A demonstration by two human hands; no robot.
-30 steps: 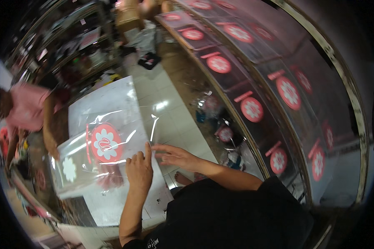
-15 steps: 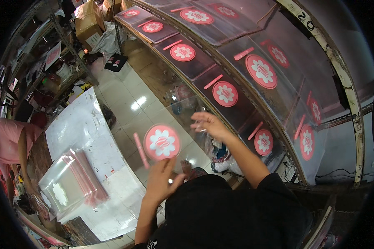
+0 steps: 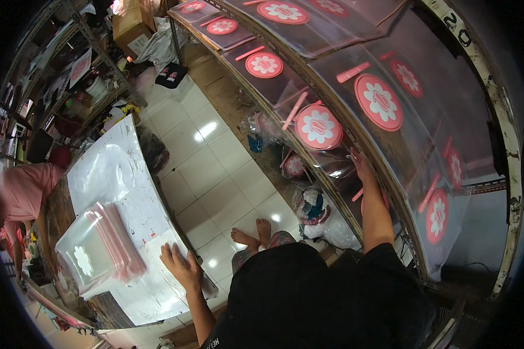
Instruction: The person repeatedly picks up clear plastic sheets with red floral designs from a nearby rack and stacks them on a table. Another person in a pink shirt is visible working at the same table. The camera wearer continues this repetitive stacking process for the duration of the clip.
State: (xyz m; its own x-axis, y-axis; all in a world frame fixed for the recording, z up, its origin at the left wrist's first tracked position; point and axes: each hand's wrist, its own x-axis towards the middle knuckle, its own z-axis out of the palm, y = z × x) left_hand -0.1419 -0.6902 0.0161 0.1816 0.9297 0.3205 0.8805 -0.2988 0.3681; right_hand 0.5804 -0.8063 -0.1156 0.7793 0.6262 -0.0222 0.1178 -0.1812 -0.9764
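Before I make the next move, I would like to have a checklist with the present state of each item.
1. Right hand at the printed clear sheet over the rack: ok.
2. That sheet fully flat: cannot tell; glare confuses its near edge.
3. Left hand free: ok, no sheet seen in it, fingers spread over the white tabletop.
4. Stack of sheets apart from left hand: ok.
5. Right hand's grip: cannot tell; fingertips unclear.

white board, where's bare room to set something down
Bare: far half of the white board, beyond the clear plastic stack, and the near end, below the stack and left hand in the picture. Crowded: its middle, around both.
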